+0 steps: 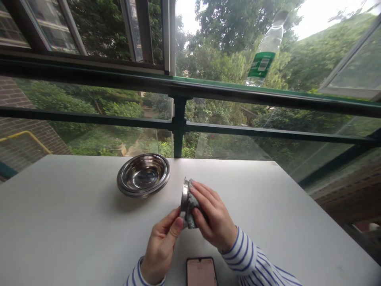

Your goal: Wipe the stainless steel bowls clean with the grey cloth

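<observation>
A small steel bowl is held on its edge just above the white table, its rim facing left. My left hand grips its lower edge between thumb and fingers. My right hand presses a grey cloth against the bowl's outer side, fingers closed over it. A stack of steel bowls rests on the table a little to the left and behind, apart from both hands.
A phone lies screen up at the table's near edge between my striped sleeves. A plastic water bottle stands on the green window rail behind the table. Glass panes and trees lie beyond.
</observation>
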A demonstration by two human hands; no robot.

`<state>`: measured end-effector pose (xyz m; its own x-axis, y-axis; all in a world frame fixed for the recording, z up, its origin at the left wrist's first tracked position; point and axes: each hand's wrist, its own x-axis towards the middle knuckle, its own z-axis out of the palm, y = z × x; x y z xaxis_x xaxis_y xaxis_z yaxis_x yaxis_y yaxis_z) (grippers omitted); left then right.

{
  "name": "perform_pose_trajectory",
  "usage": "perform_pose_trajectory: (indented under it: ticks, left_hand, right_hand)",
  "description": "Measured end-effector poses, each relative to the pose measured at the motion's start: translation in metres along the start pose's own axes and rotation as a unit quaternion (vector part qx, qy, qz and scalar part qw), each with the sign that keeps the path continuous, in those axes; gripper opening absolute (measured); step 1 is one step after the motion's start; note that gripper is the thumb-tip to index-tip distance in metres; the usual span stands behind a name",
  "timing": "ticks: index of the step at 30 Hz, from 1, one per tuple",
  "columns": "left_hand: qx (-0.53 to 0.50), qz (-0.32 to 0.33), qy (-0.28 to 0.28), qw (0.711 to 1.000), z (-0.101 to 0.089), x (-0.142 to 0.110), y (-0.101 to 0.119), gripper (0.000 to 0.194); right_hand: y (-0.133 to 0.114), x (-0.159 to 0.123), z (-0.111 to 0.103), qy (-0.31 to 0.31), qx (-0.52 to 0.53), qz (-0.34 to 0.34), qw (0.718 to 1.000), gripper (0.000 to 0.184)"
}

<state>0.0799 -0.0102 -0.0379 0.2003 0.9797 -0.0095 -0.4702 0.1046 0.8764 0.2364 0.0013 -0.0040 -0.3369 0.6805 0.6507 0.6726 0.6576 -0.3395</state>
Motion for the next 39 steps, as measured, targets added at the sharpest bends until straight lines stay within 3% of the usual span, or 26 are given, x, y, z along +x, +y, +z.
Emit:
perform_pose_trajectory:
  ticks: [4,10,16,21,23,30,32,37,39]
  left_hand:
    - [0.011,0.017,0.008,1.000,-0.004,0.002,0.000,0.032]
    - [0.027,-0.004,-0.077,0.997,-0.005,-0.001,-0.004,0.031]
    - [0.030,0.026,-0.041,0.998,-0.008,0.003,-0.002,0.030]
    - [0.073,0.016,-0.107,0.991,-0.002,0.001,0.002,0.032]
    - [0.072,0.015,-0.109,0.991,-0.002,0.000,0.000,0.032]
    - [0.024,0.030,-0.026,0.999,-0.010,0.003,-0.006,0.029]
    - [0.034,0.029,-0.042,0.998,-0.008,0.002,-0.005,0.030]
    - [0.087,0.024,-0.103,0.991,-0.003,-0.001,-0.001,0.031]
    - [0.084,0.025,-0.100,0.991,-0.004,-0.001,-0.001,0.030]
  right_hand:
    - [-0.004,-0.001,0.002,-0.007,-0.031,-0.090,0.995,0.050]
    - [-0.001,0.002,-0.004,-0.012,0.011,0.018,1.000,0.047]
    - [-0.004,0.003,-0.004,-0.029,-0.011,-0.093,0.995,0.046]
    - [0.001,0.003,-0.004,-0.010,0.027,0.028,0.999,0.043]
    - [0.002,0.003,-0.004,-0.011,0.028,0.038,0.999,0.044]
    - [-0.006,0.000,0.005,0.000,-0.020,-0.104,0.994,0.051]
    - [-0.004,0.000,0.004,0.006,-0.007,-0.077,0.997,0.049]
    - [0.006,0.003,-0.001,0.011,0.083,0.096,0.992,0.039]
    - [0.005,0.003,-0.002,0.013,0.087,0.100,0.991,0.039]
